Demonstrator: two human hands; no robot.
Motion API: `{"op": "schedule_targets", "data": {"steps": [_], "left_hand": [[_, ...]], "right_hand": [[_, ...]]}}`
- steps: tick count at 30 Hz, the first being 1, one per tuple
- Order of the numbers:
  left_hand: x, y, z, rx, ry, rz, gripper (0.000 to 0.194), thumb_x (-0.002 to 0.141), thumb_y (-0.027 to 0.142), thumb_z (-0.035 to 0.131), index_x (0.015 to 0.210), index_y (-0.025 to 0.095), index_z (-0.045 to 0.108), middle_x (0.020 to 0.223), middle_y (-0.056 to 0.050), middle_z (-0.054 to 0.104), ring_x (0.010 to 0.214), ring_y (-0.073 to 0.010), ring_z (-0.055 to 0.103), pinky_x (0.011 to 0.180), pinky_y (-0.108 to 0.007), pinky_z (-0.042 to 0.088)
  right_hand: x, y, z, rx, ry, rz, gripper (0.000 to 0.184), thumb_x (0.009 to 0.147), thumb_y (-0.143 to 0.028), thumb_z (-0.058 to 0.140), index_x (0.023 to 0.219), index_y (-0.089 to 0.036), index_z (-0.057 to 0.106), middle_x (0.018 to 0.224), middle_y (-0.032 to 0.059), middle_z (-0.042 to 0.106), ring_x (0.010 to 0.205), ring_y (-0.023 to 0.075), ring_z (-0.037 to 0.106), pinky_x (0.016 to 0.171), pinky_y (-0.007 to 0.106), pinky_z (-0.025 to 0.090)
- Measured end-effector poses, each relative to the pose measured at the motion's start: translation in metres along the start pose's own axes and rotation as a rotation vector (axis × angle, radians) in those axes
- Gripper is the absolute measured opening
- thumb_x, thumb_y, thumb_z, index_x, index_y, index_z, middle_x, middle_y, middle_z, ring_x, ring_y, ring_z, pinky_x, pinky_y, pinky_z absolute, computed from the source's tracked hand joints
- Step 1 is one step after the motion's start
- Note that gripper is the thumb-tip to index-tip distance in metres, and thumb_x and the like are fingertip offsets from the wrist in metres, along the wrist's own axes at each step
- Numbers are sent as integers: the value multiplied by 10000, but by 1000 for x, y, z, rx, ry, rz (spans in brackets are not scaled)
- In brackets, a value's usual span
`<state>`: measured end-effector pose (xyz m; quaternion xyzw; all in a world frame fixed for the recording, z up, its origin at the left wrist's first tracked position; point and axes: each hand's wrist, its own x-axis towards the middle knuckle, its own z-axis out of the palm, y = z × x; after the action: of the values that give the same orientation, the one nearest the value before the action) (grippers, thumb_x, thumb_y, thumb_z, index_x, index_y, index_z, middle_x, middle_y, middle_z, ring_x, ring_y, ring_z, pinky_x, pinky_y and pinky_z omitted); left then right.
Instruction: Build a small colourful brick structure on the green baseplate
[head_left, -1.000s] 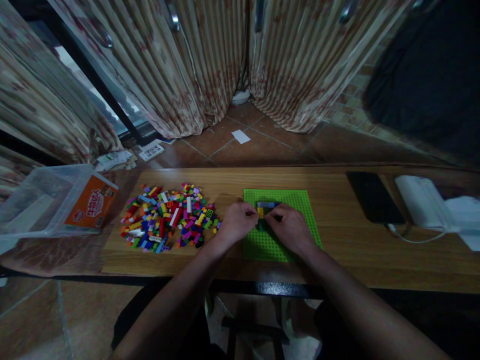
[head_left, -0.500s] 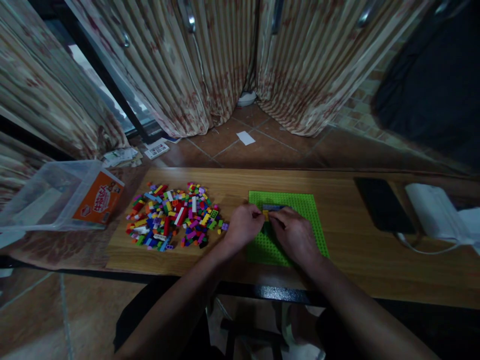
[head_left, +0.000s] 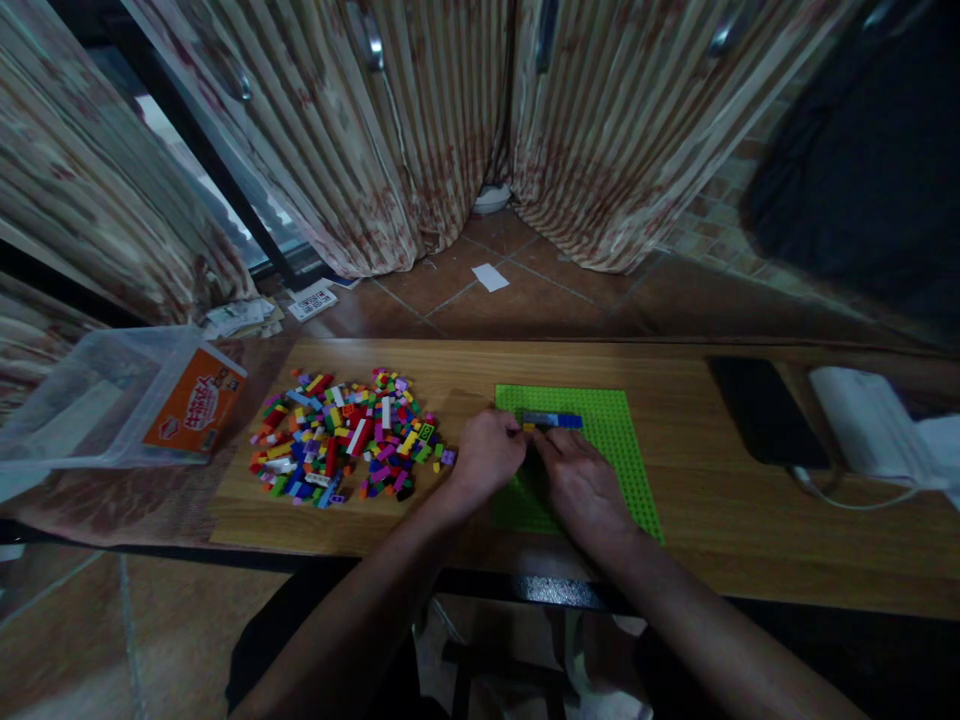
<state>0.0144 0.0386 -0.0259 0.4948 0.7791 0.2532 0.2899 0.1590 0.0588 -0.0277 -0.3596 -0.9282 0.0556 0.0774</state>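
Note:
A green studded baseplate lies on the wooden table, partly covered by my hands. Near its top left is a row of blue and grey bricks. Just below the row's left end, a small yellow brick shows between my fingertips. My left hand is closed in a pinch at the brick's left side; what its fingers hold is hidden. From the right, my right hand reaches over the plate, its fingers together with their tips on the yellow brick.
Left of the plate spreads a pile of mixed toy bricks. Beyond it, at the table's left end, stands a clear plastic box with an orange label. A black phone and a white device with a cable lie on the right.
My right hand has shifted slightly down and its fingers have flattened, uncovering more of the blue row. Less of the yellow brick shows now. My left hand has barely moved.

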Motion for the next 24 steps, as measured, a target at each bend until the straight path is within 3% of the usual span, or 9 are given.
{"op": "schedule_targets", "data": {"steps": [6,11,16,21,24], "left_hand": [[2,4,-1,27,-10,3,164,800,185,596,700,163,723,626,-16,651,646,-149,585,589,-231,396],[2,5,-3,25,-23,7,163,790,170,588,702,163,726,593,-11,635,635,-152,592,588,-230,413],[1,3,-5,-8,-50,21,203,815,151,555,700,163,722,633,-18,674,655,-146,621,620,-224,450],[-8,-1,-19,-51,-95,35,264,870,172,507,678,158,687,652,-15,685,606,-124,605,578,-207,428],[-19,-6,-27,-50,-132,69,290,869,156,488,638,149,662,608,-8,647,570,-116,569,552,-212,387]], "right_hand": [[-1,2,-1,8,-33,13,392,892,-55,398,1176,-143,653,1057,134,657,983,267,585,867,365,458],[-1,7,4,34,1,-13,417,878,-42,386,1174,-151,658,1038,129,656,947,256,586,856,369,459],[3,19,11,211,97,-38,444,872,-27,354,1169,-140,665,1011,119,674,947,232,608,866,355,484],[3,29,0,408,159,77,282,922,-194,445,1023,-193,708,958,85,699,865,208,647,812,356,502],[-2,30,-11,512,85,132,197,901,-293,540,925,-212,718,929,57,710,839,196,654,787,350,495]]}}
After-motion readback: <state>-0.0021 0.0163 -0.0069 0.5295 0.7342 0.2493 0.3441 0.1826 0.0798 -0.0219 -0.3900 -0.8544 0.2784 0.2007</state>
